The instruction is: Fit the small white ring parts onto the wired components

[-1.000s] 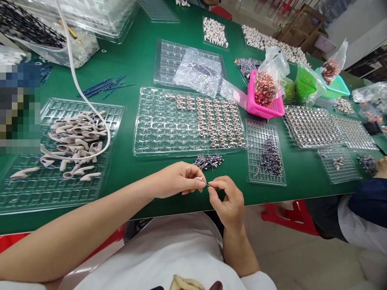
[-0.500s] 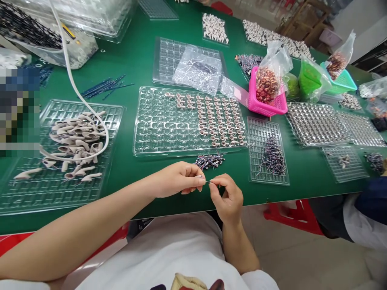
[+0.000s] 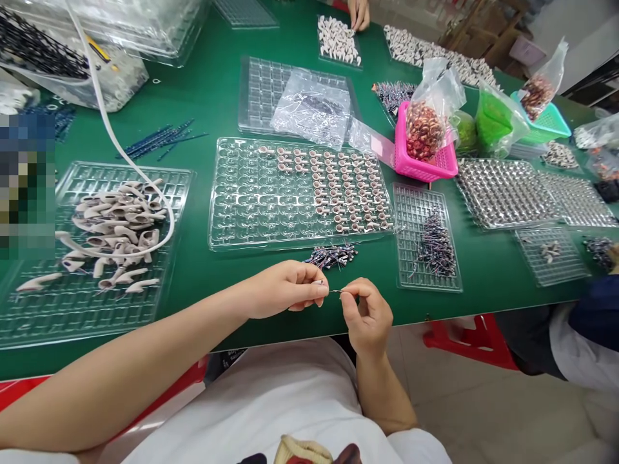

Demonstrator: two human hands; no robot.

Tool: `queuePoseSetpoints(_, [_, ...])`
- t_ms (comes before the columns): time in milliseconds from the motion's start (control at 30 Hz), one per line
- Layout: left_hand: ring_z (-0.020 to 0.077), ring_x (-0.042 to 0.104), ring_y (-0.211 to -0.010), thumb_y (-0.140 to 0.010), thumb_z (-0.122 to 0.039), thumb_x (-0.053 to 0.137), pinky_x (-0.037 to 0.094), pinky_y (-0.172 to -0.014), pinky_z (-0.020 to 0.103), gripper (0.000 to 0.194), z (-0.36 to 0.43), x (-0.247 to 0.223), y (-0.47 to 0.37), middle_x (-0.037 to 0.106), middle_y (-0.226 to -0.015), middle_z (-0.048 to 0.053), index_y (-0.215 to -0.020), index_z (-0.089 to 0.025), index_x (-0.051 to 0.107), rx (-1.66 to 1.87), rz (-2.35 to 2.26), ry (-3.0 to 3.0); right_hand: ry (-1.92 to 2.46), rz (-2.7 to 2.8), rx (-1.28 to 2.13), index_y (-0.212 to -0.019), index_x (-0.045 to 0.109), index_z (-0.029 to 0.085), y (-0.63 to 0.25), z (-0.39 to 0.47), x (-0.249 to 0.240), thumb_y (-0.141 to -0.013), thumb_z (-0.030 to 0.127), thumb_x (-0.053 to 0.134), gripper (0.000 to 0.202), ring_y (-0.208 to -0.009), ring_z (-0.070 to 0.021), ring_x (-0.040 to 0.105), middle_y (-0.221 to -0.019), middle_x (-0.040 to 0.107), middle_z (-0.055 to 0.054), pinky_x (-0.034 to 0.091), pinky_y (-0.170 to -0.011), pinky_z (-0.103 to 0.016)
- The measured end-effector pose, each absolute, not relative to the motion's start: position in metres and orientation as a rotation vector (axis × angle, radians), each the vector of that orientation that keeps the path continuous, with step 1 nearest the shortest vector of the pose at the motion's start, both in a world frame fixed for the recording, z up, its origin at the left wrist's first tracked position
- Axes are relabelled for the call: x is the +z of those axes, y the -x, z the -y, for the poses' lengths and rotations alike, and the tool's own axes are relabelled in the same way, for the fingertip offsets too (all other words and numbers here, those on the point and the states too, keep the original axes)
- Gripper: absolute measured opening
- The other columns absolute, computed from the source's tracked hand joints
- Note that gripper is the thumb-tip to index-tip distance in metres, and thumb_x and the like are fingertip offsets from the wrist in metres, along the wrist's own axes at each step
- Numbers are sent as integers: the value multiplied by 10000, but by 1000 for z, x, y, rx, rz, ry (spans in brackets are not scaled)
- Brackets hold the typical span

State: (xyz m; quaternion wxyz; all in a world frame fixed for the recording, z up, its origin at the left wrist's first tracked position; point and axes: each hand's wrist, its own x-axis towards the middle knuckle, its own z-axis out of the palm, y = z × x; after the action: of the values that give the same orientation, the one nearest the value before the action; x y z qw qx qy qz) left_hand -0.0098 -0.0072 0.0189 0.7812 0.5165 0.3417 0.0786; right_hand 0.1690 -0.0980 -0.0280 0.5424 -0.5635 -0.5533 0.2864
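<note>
My left hand (image 3: 297, 288) pinches a small wired component (image 3: 319, 282), its tip showing between thumb and forefinger. Thin wires (image 3: 334, 291) run from it to my right hand (image 3: 368, 316), whose thumb and forefinger are closed on their ends. Both hands are above the table's near edge. Just beyond them lies a pile of similar wired components (image 3: 333, 255). Behind that pile is a clear compartment tray (image 3: 261, 219), its right part filled with rows of small beige shell-like pieces (image 3: 333, 183). My fingers cover most of the held component.
At left, a clear tray (image 3: 159, 303) bears a heap of beige curved shells (image 3: 120, 219), with a white tube (image 3: 104, 116) arching over it. More wired components (image 3: 435, 245) lie on a tray at right. Beyond stands a pink basket (image 3: 425, 169). A co-worker's hand (image 3: 358, 14) touches white pieces (image 3: 337, 40).
My right hand has drawn slightly right, so more wire shows between my hands. A co-worker's hand has appeared at the far white pieces. The view has shifted a little.
</note>
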Motion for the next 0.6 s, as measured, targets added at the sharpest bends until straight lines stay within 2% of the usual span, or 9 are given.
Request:
queuePoseSetpoints(333, [139, 492, -642, -925, -380, 460, 392, -605, 261, 272, 12, 22, 9, 589, -729, 7, -822, -170, 600, 206, -878, -1600, 1374, 1121, 757, -788, 627, 200, -170, 99, -32, -870, 229, 611, 89, -629, -113, 520, -729, 571, 8, 406, -539, -242])
queuePoseSetpoints(500, [126, 483, -609, -922, -347, 492, 389, -578, 245, 236, 11, 17, 10, 580, -687, -13, -814, -180, 619, 285, -932, -1621, 1308, 961, 729, -746, 613, 194, -169, 95, -33, -857, 218, 616, 114, -600, -100, 494, -680, 550, 24, 382, -529, -233])
queuePoseSetpoints(600, [130, 541, -677, -888, -311, 563, 428, -601, 235, 184, 13, 11, 8, 642, -793, 15, -825, -181, 675, 449, -931, -1563, 1257, 927, 712, -765, 626, 195, -168, 93, -34, -859, 192, 617, 94, -596, -90, 491, -688, 558, 28, 378, -534, -228])
